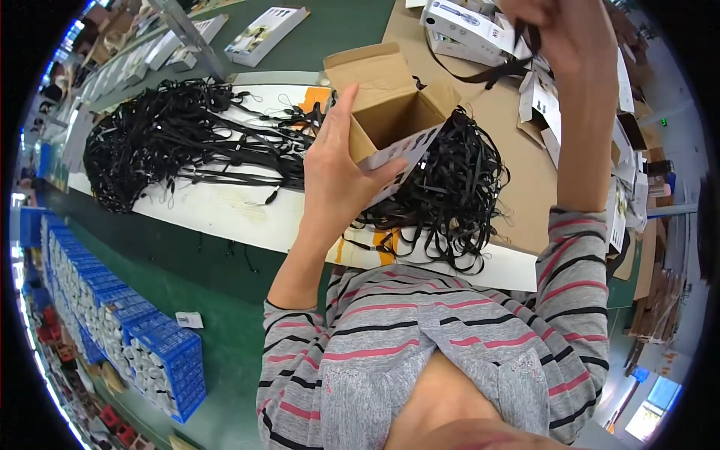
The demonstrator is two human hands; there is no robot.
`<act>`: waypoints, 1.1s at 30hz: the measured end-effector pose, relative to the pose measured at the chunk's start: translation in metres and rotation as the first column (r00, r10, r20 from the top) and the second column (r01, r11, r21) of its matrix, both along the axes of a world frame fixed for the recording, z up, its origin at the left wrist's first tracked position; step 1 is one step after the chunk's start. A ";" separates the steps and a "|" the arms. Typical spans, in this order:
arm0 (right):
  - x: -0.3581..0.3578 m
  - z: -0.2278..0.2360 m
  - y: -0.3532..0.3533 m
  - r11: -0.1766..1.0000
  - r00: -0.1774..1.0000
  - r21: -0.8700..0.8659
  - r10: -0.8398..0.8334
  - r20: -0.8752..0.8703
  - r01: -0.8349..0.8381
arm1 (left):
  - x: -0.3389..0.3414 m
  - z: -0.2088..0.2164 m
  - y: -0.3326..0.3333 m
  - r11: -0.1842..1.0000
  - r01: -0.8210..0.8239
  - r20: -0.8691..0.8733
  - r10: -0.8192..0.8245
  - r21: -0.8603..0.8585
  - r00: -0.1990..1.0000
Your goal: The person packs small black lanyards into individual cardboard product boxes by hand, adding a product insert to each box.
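My left hand (328, 174) grips a small cardboard box (394, 124), thumb on its printed white side and fingers along the far side. The box's top flaps stand open, and its dark inside shows nothing I can make out. At the upper right my right hand (555, 34) is closed around a black lanyard (491, 75), whose loop hangs to the left. A tangled pile of black lanyards (461, 191) lies just right of the held box, partly beneath it. Another big heap of lanyards (150, 142) spreads to the left on a white board (225, 214).
Printed white boxes (465, 49) lie under and left of my right hand. More boxes (540, 105) are piled along the right edge of the brown cardboard sheet (517, 187). A metal post (187, 34) rises at the back left. Blue crates (161, 337) stand on the floor at left.
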State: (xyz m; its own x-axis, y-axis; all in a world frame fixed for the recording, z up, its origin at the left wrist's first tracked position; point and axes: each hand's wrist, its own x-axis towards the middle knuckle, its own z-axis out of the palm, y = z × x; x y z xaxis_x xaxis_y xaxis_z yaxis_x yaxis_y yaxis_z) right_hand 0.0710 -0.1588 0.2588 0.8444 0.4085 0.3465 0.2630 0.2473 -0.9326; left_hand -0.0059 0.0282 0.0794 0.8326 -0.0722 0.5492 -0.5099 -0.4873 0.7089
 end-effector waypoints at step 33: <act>0.059 -0.200 -0.147 0.617 0.907 -0.741 -0.420 -0.023 0.267 | 0.231 -0.058 0.115 0.772 -0.210 -0.499 -0.156 -0.600 0.852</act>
State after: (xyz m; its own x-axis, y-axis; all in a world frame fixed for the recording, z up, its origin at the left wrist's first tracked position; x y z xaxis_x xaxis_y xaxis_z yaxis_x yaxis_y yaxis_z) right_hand 0.1298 -0.3055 0.0589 0.9877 0.1280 -0.0894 0.0012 -0.5789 -0.8154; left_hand 0.2250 0.1431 0.0218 0.9879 0.1523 -0.0287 0.0072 0.1401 0.9901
